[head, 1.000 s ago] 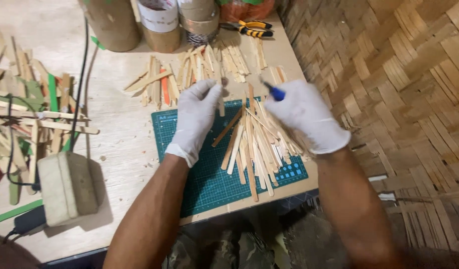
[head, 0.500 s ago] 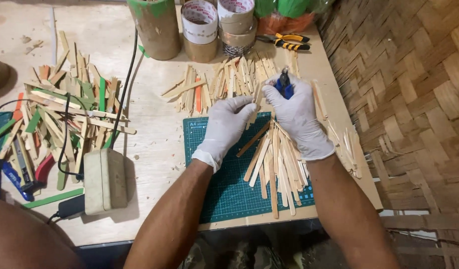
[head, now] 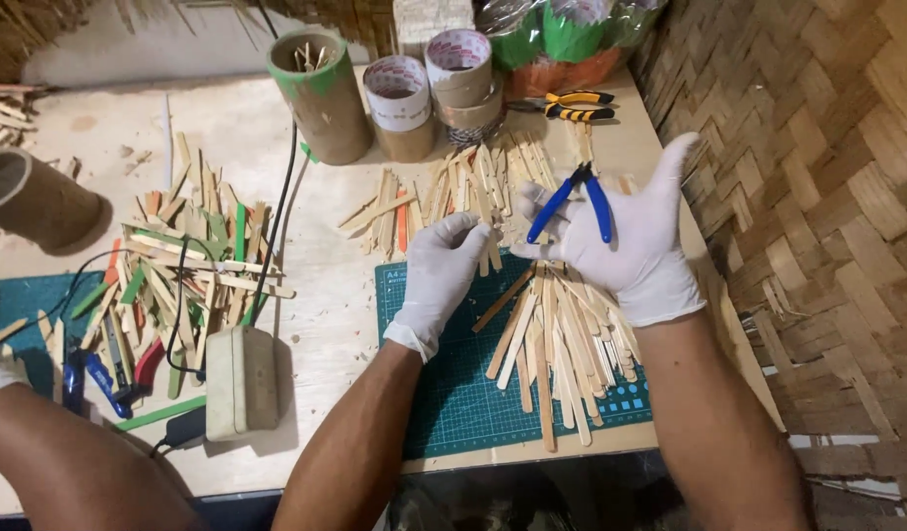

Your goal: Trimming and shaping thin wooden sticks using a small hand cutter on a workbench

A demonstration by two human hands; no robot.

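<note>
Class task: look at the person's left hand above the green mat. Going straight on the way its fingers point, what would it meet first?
The left hand points up and right. It would probably first meet the blue-handled cutters in the right hand, though depth is unclear.

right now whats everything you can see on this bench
cutters: one, blue handles, in right hand
sticks: many, pale wood, fanned on mat
cutting mat: one, green, near edge
stick pile: many, wood and coloured, left
tape rolls: a few, brown and white, back
tube: one, green-rimmed cardboard, back
pliers: one, yellow-black, back
box: one, beige, left of mat
woven wall: right
left hand: white glove, pinching a stick
right hand: white glove, raised
</note>
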